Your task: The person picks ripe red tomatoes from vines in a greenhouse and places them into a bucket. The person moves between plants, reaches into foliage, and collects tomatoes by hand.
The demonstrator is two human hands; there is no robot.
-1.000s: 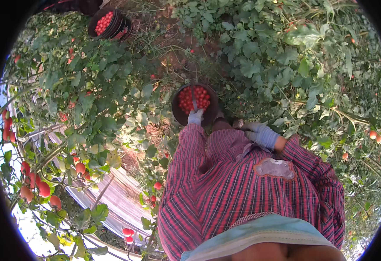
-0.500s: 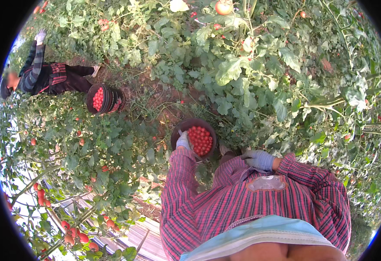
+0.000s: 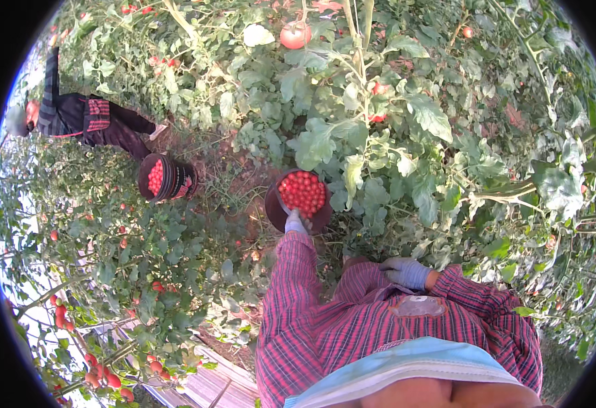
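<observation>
My left hand (image 3: 297,223), in a pale glove, is closed on the near side of a dark bucket (image 3: 275,212), where a thin light handle runs along the rim. Small red tomatoes (image 3: 302,192) fill much of the bucket's inside. The left arm in its red plaid sleeve stretches forward to it. My right hand (image 3: 409,273), gloved in grey-blue, lies against my thigh with its fingers laid out over the clothing; no object shows in it.
Leafy tomato plants stand on both sides. A large tomato (image 3: 295,35) hangs ahead, and a tomato cluster (image 3: 103,372) at lower left. At far left another person (image 3: 84,122) reaches into plants beside a second bucket (image 3: 175,178) of tomatoes. Bare soil (image 3: 237,153) lies between.
My left hand and the bucket have moved forward, and the bucket's tilt has changed. My right hand stays at my thigh. The other person's arm is stretched out straighter.
</observation>
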